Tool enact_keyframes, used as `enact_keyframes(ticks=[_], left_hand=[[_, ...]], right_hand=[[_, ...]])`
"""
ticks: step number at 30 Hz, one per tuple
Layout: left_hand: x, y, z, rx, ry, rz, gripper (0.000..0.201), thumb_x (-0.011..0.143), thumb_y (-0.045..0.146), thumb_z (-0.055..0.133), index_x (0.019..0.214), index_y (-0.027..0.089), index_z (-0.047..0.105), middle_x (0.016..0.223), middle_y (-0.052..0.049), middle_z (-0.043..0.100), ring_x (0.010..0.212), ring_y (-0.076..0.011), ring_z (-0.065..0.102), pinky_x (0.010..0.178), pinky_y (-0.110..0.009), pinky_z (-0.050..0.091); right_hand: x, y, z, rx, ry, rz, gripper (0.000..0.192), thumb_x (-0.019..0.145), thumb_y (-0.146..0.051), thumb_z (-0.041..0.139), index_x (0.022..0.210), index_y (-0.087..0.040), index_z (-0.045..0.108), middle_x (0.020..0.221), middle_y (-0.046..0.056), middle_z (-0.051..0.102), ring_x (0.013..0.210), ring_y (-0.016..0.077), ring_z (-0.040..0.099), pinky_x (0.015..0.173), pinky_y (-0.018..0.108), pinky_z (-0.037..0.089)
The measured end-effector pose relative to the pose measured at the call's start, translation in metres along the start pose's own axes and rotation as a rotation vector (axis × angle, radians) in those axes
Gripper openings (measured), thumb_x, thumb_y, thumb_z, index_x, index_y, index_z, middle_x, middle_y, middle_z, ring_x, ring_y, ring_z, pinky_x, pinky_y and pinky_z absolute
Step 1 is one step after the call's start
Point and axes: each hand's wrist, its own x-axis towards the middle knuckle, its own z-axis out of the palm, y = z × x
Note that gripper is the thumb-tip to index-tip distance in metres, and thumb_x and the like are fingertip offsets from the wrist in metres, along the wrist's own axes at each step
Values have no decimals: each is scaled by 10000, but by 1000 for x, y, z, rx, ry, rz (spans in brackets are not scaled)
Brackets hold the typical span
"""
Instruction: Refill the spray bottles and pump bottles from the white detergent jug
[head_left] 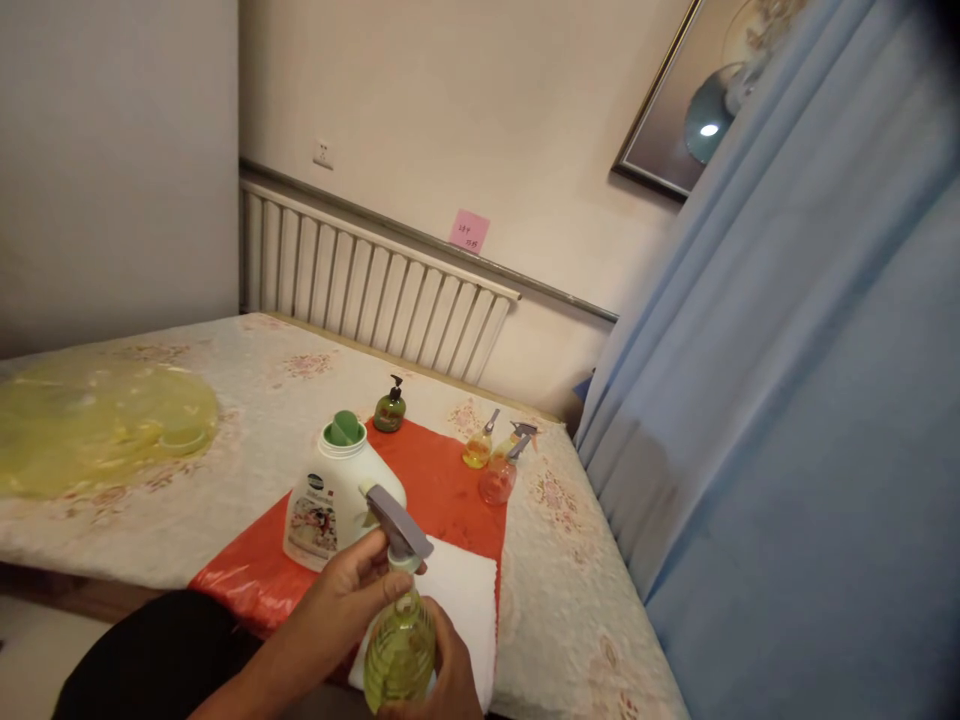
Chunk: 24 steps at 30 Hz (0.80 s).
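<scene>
Both hands are on a yellow-green spray bottle (401, 655) with a grey trigger head (399, 525). My left hand (360, 590) is closed around the neck and collar just under the trigger. My right hand (454, 665) wraps the bottle's body from the right side. The bottle tilts slightly, its nozzle end toward the upper left. Directly behind it stands a large white jug (341, 500) with a picture label and a green piece in its mouth. Beneath the bottle lies a folded white cloth (469, 610), partly covered by my hands.
A red plastic sheet (450, 500) covers part of the flowered bed cover (262, 400). A green pump bottle (390, 408) stands at its far edge; an orange-yellow spray bottle (477, 450) and pink spray bottle (499, 480) stand right. Left lies yellow plastic film (97, 420). A blue curtain (787, 400) hangs right.
</scene>
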Motion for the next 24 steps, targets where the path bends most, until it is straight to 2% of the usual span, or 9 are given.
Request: enact_keyframes(ticks=[4,6,10,15,20,24], left_hand=[[3,12,-2,-15,8,10,309,778,422,717,998,210,671,904,-19,711,929,-236,648,856,-334,504],[3,16,-4,23,-7,36,271,816,418,682,979,203,659,894,-21,706,889,-215,644,818,-312,507],[1,24,-4,84,-24,75,250,855,429,627,923,189,630,870,-32,701,741,-182,634,741,-311,519],[-2,30,-3,114,48,100,275,857,453,615,927,187,636,903,-52,710,806,-211,657,776,-333,533],[-3,34,-7,147,-64,58,274,837,445,645,925,187,656,852,-47,721,755,-212,671,743,-327,546],[-4,35,-12,68,42,73,318,823,468,661,982,193,666,936,-59,736,829,-232,687,799,-352,554]], right_hand=[[3,-6,2,17,-24,-18,604,486,-140,755,1071,-198,618,947,19,684,857,248,654,768,306,560],[3,-8,2,27,-36,-13,579,488,-129,738,1049,-195,608,915,7,662,818,225,634,739,285,551],[1,-12,1,48,-32,-10,564,501,-154,748,1046,-198,610,908,2,657,818,217,624,727,276,544],[0,-15,0,38,2,11,586,499,-171,780,1064,-201,627,933,8,676,835,224,642,732,281,554],[1,-20,-1,55,-9,15,568,510,-170,775,1059,-203,632,912,1,674,823,222,644,722,281,556],[2,-23,-1,104,-15,18,558,501,-146,745,1042,-203,622,914,0,660,836,224,632,745,286,541]])
